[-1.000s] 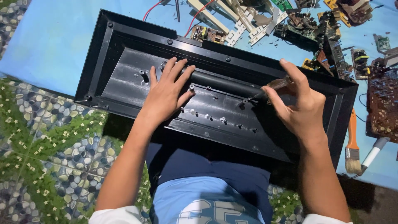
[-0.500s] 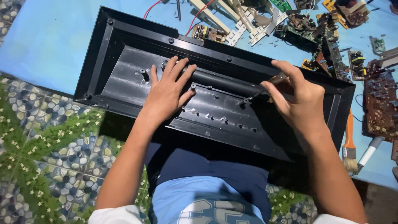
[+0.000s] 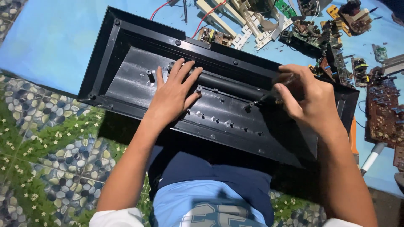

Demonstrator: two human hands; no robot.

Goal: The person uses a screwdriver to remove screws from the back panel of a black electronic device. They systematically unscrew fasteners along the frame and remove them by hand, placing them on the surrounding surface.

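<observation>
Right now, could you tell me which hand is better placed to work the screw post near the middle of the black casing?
Probably the right hand: it grips a screwdriver whose tip sits at that post. The left hand lies flat on the black casing, holding no tool.

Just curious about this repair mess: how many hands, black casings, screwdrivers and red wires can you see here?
Hands: 2, left hand and right hand
Black casing: 1
Screwdriver: 1
Red wires: 2, and
Total: 6
</observation>
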